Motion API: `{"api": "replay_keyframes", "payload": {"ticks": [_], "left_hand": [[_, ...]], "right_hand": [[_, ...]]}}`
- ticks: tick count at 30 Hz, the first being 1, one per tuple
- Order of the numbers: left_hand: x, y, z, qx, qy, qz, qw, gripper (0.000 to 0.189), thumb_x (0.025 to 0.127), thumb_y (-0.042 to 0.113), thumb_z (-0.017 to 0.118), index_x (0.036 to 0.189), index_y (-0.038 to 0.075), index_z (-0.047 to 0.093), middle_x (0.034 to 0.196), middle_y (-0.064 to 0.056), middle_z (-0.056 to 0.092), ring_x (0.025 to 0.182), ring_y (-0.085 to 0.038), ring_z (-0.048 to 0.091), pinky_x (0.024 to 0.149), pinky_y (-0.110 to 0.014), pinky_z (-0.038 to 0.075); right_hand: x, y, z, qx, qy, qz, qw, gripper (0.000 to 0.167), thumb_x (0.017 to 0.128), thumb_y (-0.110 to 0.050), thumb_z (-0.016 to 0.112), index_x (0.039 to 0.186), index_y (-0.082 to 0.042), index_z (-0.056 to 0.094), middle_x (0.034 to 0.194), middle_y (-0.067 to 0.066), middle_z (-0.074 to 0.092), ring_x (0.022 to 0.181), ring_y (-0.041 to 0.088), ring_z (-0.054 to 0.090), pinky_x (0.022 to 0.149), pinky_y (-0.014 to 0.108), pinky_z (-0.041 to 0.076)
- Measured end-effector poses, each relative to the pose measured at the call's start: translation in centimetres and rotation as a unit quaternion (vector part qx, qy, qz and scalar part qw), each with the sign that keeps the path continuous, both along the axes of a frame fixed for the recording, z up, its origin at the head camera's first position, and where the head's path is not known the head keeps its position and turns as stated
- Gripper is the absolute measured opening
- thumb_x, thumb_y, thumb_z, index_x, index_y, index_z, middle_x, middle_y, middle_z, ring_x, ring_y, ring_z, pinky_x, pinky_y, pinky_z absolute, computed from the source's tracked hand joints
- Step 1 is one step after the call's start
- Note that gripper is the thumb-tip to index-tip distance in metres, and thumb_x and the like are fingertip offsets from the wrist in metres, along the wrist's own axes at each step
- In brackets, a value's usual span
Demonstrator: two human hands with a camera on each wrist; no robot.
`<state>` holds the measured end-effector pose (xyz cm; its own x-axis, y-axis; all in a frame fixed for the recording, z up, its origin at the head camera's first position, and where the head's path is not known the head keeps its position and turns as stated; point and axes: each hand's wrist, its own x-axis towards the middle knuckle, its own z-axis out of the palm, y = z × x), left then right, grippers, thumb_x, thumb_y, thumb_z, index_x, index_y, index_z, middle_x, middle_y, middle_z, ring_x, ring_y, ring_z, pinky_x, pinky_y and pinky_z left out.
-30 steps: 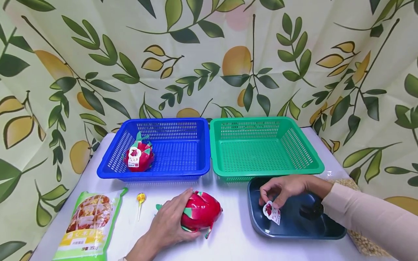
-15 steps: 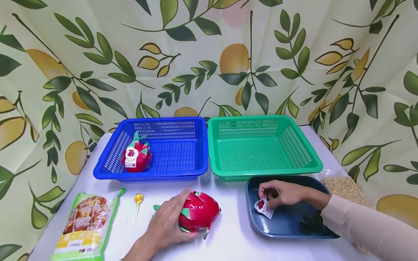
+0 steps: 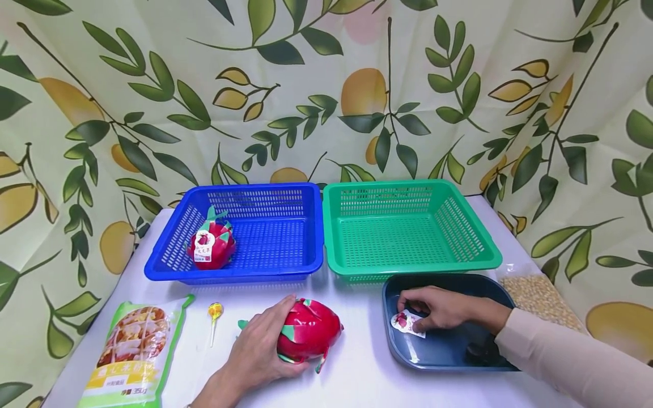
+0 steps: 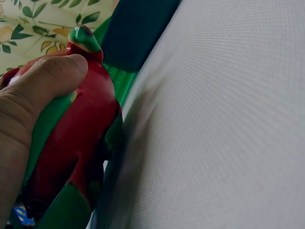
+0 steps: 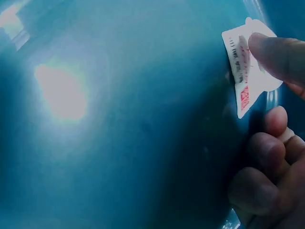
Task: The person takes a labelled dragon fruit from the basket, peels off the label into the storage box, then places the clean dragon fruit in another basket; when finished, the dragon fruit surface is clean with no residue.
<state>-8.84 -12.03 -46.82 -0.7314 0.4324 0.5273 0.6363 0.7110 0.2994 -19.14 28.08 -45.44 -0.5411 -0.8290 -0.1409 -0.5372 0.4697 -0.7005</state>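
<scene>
My left hand point(image 3: 267, 344) grips a red dragon fruit point(image 3: 313, 328) with green scales, lying on the white table. In the left wrist view, the thumb presses along the side of the dragon fruit point(image 4: 86, 124). Inside the dark blue tray point(image 3: 408, 362), my right hand point(image 3: 439, 309) pinches a white sticker point(image 3: 405, 323) that has a dragon fruit picture on it. Seen from the right wrist, the thumb lies over the printed sticker point(image 5: 243, 71), low over the tray floor; whether it touches the floor is unclear. The other right fingers are curled beneath.
A blue basket point(image 3: 234, 275) holds another dragon fruit point(image 3: 214, 243) bearing a similar sticker. Beside it stands a green basket point(image 3: 413, 266). At left lie a food packet point(image 3: 135, 351) and a lollipop point(image 3: 215, 311); a bag of kernels point(image 3: 541, 294) is at right. Something black point(image 3: 482, 352) sits in the tray.
The right hand has moved slightly left and down into the tray, and the sticker now lies flatter, close to the tray floor. The left hand stays on the dragon fruit.
</scene>
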Motion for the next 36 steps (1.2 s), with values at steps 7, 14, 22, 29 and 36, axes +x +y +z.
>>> {"api": "replay_keyframes", "payload": {"ticks": [7, 14, 22, 29, 36], "left_hand": [[-0.1, -0.1, 0.0, 0.001, 0.001, -0.004, 1.0000, 0.112, 0.061, 0.064, 0.080, 0.147, 0.009, 0.036, 0.137, -0.009, 0.053, 0.111, -0.024, 0.059, 0.077, -0.041, 0.053], [-0.1, -0.1, 0.2, -0.002, 0.004, -0.003, 1.0000, 0.113, 0.060, 0.063, 0.081, 0.147, 0.009, 0.036, 0.136, -0.009, 0.053, 0.111, -0.024, 0.058, 0.077, -0.041, 0.053], [0.1, 0.0, 0.0, -0.002, 0.006, -0.005, 1.0000, 0.113, 0.058, 0.060, 0.083, 0.147, 0.008, 0.036, 0.137, -0.009, 0.053, 0.111, -0.023, 0.059, 0.077, -0.039, 0.053], [0.1, 0.1, 0.0, -0.001, -0.004, -0.005, 1.0000, 0.112, 0.061, 0.063, 0.080, 0.148, 0.010, 0.035, 0.136, -0.009, 0.053, 0.111, -0.021, 0.058, 0.078, -0.038, 0.053], [0.1, 0.2, 0.0, -0.003, 0.005, -0.004, 1.0000, 0.112, 0.062, 0.064, 0.079, 0.148, 0.009, 0.035, 0.137, -0.009, 0.052, 0.111, -0.022, 0.058, 0.076, -0.039, 0.053]], "right_hand": [[0.2, -0.5, -0.1, 0.011, 0.052, -0.018, 0.9984, 0.032, 0.084, -0.026, 0.076, 0.111, -0.023, 0.058, 0.073, -0.007, 0.047, 0.066, 0.005, 0.045, 0.056, 0.020, 0.037], [0.4, -0.7, 0.1, 0.021, 0.084, -0.047, 0.9951, 0.041, 0.085, -0.034, 0.074, 0.120, -0.022, 0.056, 0.069, -0.010, 0.043, 0.061, 0.003, 0.041, 0.054, 0.021, 0.032], [1.0, -0.7, 1.3, 0.010, 0.073, -0.060, 0.9955, 0.047, 0.082, -0.037, 0.076, 0.121, -0.019, 0.057, 0.070, -0.008, 0.047, 0.062, 0.006, 0.046, 0.054, 0.021, 0.037], [2.3, -0.5, 4.9, 0.014, 0.044, -0.073, 0.9962, 0.053, 0.082, -0.037, 0.077, 0.127, -0.019, 0.056, 0.079, -0.005, 0.052, 0.072, 0.011, 0.050, 0.059, 0.025, 0.043], [3.2, 0.3, 8.3, -0.028, 0.081, -0.085, 0.9927, 0.056, 0.082, -0.040, 0.076, 0.130, -0.021, 0.054, 0.084, -0.008, 0.053, 0.065, 0.016, 0.051, 0.054, 0.023, 0.043]]}}
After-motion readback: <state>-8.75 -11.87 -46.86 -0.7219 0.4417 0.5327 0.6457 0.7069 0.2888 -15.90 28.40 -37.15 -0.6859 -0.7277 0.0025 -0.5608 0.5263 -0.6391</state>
